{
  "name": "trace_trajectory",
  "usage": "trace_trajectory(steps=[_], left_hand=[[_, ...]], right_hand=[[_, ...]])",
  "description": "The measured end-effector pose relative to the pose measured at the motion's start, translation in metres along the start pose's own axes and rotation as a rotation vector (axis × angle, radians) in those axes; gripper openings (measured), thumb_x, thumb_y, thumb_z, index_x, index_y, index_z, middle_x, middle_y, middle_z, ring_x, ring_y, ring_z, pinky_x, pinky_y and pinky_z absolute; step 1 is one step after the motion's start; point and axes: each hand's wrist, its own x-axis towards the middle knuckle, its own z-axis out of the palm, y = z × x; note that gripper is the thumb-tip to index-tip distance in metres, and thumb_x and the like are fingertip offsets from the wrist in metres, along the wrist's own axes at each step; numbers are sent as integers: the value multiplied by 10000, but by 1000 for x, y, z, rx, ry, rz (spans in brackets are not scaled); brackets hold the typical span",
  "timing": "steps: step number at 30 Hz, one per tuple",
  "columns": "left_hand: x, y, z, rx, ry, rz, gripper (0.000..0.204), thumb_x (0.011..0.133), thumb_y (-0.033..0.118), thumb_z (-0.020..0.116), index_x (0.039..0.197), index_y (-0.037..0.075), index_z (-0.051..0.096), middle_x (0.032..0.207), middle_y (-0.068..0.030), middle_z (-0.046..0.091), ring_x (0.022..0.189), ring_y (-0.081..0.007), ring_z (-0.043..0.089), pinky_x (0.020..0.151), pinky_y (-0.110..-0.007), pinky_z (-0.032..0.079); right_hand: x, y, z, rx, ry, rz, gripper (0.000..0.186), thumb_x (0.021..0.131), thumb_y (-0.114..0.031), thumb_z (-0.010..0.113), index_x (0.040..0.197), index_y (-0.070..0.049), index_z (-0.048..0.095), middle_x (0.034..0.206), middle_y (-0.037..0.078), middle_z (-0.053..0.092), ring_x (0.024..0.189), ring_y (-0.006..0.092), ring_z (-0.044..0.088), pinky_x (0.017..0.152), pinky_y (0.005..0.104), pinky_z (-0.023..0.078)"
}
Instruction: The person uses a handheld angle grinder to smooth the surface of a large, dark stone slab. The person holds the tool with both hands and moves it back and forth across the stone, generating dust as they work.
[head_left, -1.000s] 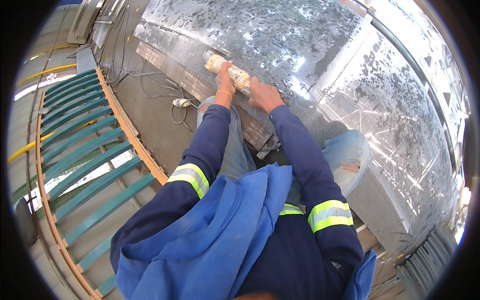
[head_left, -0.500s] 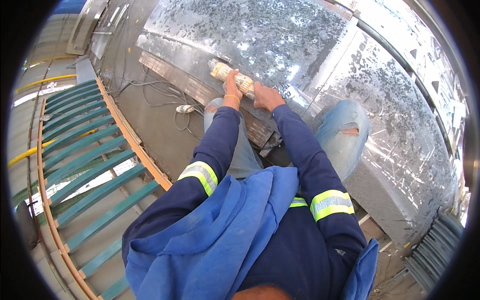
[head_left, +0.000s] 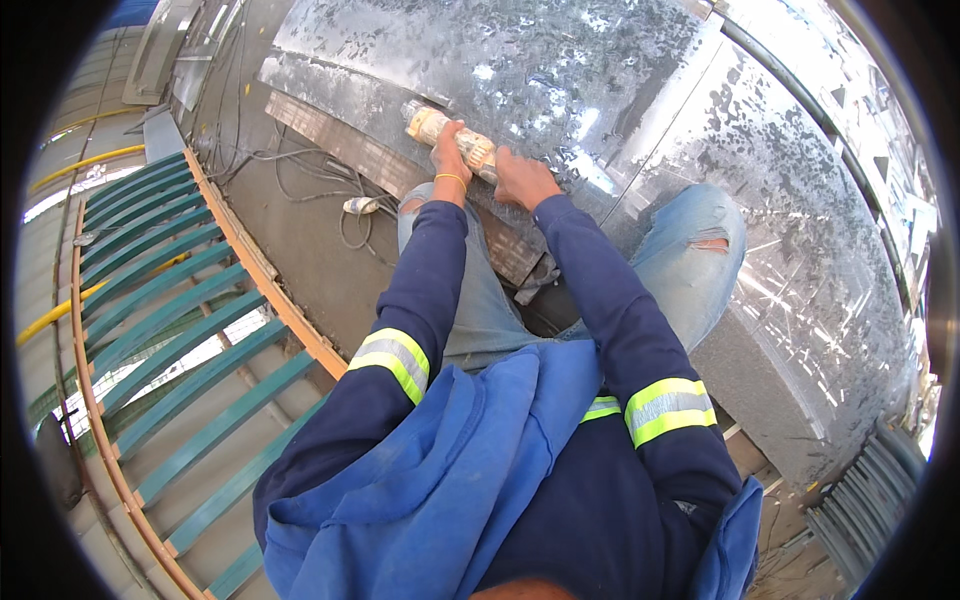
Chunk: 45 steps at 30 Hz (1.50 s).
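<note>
A long cylindrical power tool (head_left: 432, 130), cream and yellowish with a worn, wrapped-looking body, is held over the grey metal sheet (head_left: 490, 40) near its edge. My left hand (head_left: 450, 158) is closed around the tool's middle, a thin yellow band on that wrist. My right hand (head_left: 524, 180) grips the tool's lower right end. Beneath the sheet's near edge runs a weathered wooden board (head_left: 340, 135). My legs in torn jeans (head_left: 700, 260) are bent, the right knee over the sheet.
Loose cables with a pale plug-like piece (head_left: 362, 205) lie on the grey floor at left. A slatted teal frame with orange rails (head_left: 206, 370) stands further left, by yellow pipes (head_left: 40, 325). Another scratched sheet (head_left: 800, 330) extends right, with stacked grey bars (head_left: 860, 490) below.
My right knee has moved up onto the sheet. The tool dipped slightly right and returned to near its former place, still held in both hands.
</note>
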Motion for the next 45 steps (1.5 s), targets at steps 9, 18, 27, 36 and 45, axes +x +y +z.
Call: trace_trajectory(steps=[9,18,27,36,45], left_hand=[[4,-6,-3,39,-20,-37,344,781,218,698,1046,58,548,890,-100,601,756,-306,665,710,-498,581],[0,-2,0,30,-16,-46,488,743,161,731,1152,-34,548,965,-122,611,804,-304,671,703,-480,583],[-20,-1,8,58,-4,-25,458,750,190,725,1131,2,555,946,-119,607,797,-318,666,707,-496,581],[-8,-2,3,89,-45,-69,380,753,205,716,1068,59,564,912,-97,602,786,-311,656,726,-488,574],[-15,-3,6,79,-42,-55,370,758,218,703,1049,51,546,881,-105,607,735,-310,657,686,-485,577]], right_hand=[[-12,-3,-13,0,-34,16,515,708,-183,808,1082,10,512,953,229,720,937,383,713,781,468,566],[-8,-1,-10,25,-19,9,524,705,-185,815,1073,34,512,932,240,717,920,383,716,762,456,570],[-20,4,-17,63,18,-42,507,695,-170,808,1053,33,510,911,250,711,877,401,715,742,470,572],[-19,1,-19,63,-18,0,518,700,-182,825,1074,21,529,929,223,725,903,364,725,764,437,577],[-27,1,-27,85,-9,-9,509,698,-174,820,1067,20,526,921,223,721,890,374,722,755,445,573]])
